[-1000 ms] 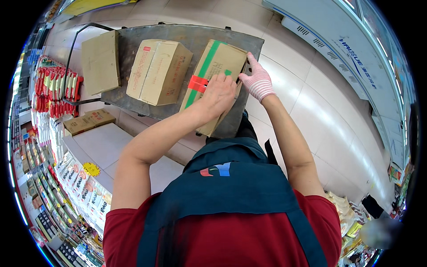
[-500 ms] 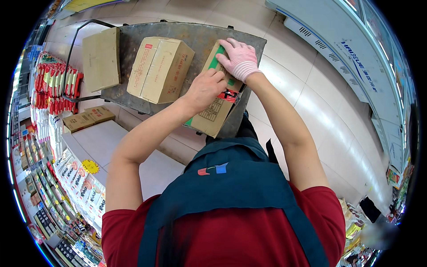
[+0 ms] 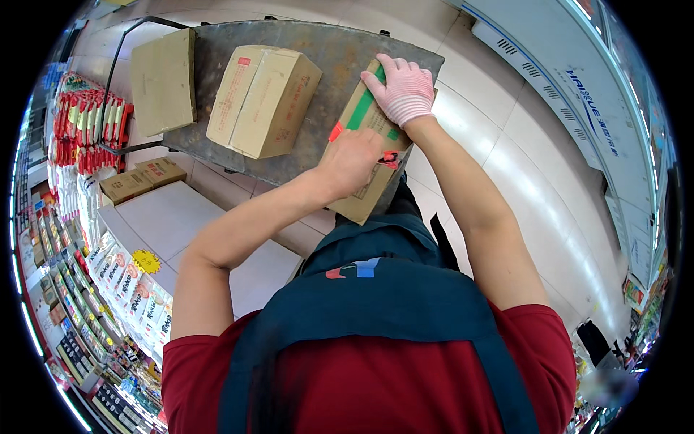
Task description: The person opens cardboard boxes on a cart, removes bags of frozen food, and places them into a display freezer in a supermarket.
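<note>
A long cardboard box with a green strip along it lies at the right end of a dark metal platform, jutting past its near edge. My right hand, in a pink and white glove, rests on the box's far end with fingers spread. On the box's middle is my bare left hand, its fingers curled in and mostly hidden from above. Bright red pieces, perhaps tape, show on both sides of that hand: one red patch to its left, another red piece with black marks to its right.
On the platform stand a closed cardboard box and a flat carton by the black handle frame. Small boxes, red packets and shelves lie left. A white freezer cabinet runs along the right.
My left hand has moved right and toward me over the box, uncovering a red patch on its left. The gloved hand has shifted slightly right with the box.
</note>
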`<act>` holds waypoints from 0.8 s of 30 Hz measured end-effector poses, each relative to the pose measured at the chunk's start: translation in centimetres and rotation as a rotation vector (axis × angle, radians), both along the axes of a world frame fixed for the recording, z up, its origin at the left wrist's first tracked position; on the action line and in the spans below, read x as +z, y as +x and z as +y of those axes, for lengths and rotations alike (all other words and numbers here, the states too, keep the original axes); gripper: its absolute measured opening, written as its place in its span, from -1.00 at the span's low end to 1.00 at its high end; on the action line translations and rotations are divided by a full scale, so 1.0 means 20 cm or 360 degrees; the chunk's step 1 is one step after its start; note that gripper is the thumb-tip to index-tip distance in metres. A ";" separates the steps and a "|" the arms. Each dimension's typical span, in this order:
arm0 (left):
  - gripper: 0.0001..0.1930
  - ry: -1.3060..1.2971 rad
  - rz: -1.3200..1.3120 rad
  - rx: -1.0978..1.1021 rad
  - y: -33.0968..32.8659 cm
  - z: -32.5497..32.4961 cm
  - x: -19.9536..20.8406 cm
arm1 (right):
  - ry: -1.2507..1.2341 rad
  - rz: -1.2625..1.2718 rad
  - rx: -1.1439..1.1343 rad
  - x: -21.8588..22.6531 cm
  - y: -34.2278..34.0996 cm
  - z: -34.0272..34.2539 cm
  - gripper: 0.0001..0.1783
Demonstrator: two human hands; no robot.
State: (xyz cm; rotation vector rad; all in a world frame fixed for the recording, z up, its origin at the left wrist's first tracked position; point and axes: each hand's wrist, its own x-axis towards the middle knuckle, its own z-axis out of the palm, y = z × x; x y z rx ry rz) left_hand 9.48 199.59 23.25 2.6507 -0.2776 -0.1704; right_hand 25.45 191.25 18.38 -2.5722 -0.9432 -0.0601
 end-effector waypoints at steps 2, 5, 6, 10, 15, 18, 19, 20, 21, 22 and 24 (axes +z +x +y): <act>-0.86 -0.0025 -0.0222 -0.0002 0.02 0.02 0.02 | 0.0015 -0.0010 -0.0018 -0.01 0.01 -0.01 -0.35; -0.85 -0.0018 -0.0623 -0.0060 0.07 0.11 0.04 | 0.0068 -0.0045 0.0005 -0.01 0.02 -0.02 -0.36; -0.83 -0.0037 -0.0565 -0.0135 0.08 0.16 0.04 | 0.0013 -0.0012 -0.0001 0.01 0.02 -0.01 -0.37; -0.76 0.0017 -0.0272 -0.0346 0.07 0.25 -0.01 | 0.0111 -0.0024 0.0013 -0.01 0.02 -0.02 -0.37; -0.72 -0.0177 -0.0272 -0.0334 0.04 0.19 -0.09 | 0.0132 0.0026 0.0011 -0.02 0.00 -0.07 -0.41; -0.73 -0.0166 -0.0226 -0.0447 0.06 0.09 -0.11 | 0.0191 0.0029 0.0001 -0.02 -0.01 -0.16 -0.46; -0.73 -0.0136 -0.0205 -0.0480 0.07 0.05 -0.12 | 0.0196 0.0042 -0.0002 -0.02 -0.02 -0.20 -0.48; -0.78 -0.0145 -0.0189 -0.0474 0.07 0.00 -0.12 | 0.0244 0.0013 0.0030 -0.02 -0.02 -0.24 -0.49; -0.84 -0.0097 -0.0142 -0.0484 0.07 -0.06 -0.13 | 0.0218 0.0066 -0.0008 -0.02 -0.03 -0.28 -0.51; -0.88 -0.0118 -0.0193 -0.0493 0.07 -0.12 -0.14 | 0.0241 0.0062 -0.0001 -0.02 -0.03 -0.32 -0.53; -0.88 -0.0159 -0.0254 -0.0497 0.05 -0.25 -0.15 | 0.0306 0.0024 0.0030 -0.04 -0.03 -0.40 -0.55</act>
